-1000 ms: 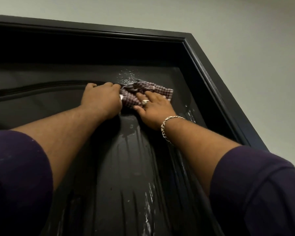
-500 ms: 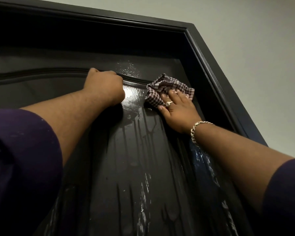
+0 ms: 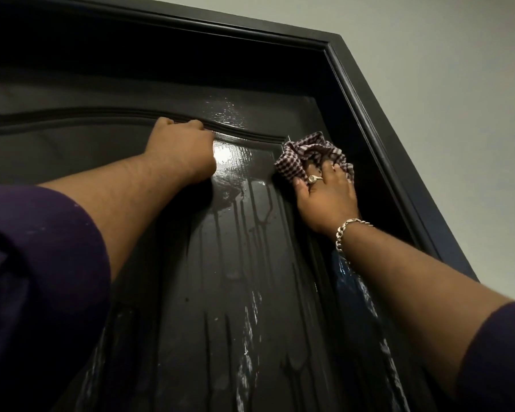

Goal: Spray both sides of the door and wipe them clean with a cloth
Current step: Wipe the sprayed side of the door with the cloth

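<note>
The door [image 3: 244, 278] is a dark, glossy panelled leaf seen from below, standing in its dark door frame [image 3: 366, 93] against a pale wall [image 3: 428, 69]. Its face is wet: spray streaks [image 3: 250, 227] run down the middle panel, and a bright sheen sits just under the curved moulding [image 3: 107, 114] near the top.

The step in hand looks to be wiping the upper right part of this side. To do it well, the cloth should go across the top first and then work downward, so the runs are caught rather than pushed back over a dried part. Firm, overlapping passes along the moulding groove and the panel edge would lift the liquid that gathers there; turning the cloth to a drier fold would likely help, since the lower panel carries plenty of drips.

The right hand [image 3: 327, 197], with a ring and a chain bracelet [image 3: 347, 230], presses a bunched checked cloth [image 3: 312, 156] against the door near the panel's right edge; its fingers lie fairly straight over the fabric, their tips buried in the folds. The left hand [image 3: 182, 153] rests on the door at the moulding, fingers curled over the ridge, seemingly to brace; how tightly it holds is hard to tell from behind.
</note>
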